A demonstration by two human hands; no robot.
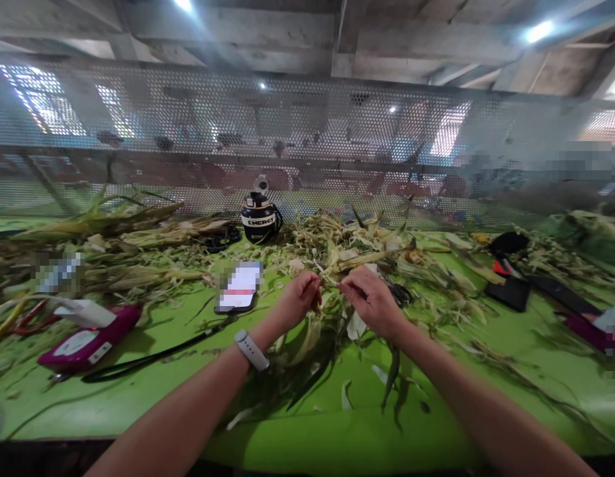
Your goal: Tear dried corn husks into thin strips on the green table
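Note:
My left hand (303,296), with a white band (252,350) on its wrist, is closed with fingers curled over the middle of the green table (337,430). Facing it a short way to the right, my right hand (369,298) has thumb and fingertips pressed together. Whatever lies between the fingers of either hand is too small to make out. Below and between both hands are loose green and pale corn husks (312,338). Just beyond them spreads a heap of dry husk pieces (351,242).
A phone (241,286) with a lit screen lies left of my hands. A black jug marked ENERGY (258,222) stands behind. At the left sits a purple power strip (89,338) with a charger. Dark phones (508,291) lie right. A perforated screen (307,132) closes the table's back.

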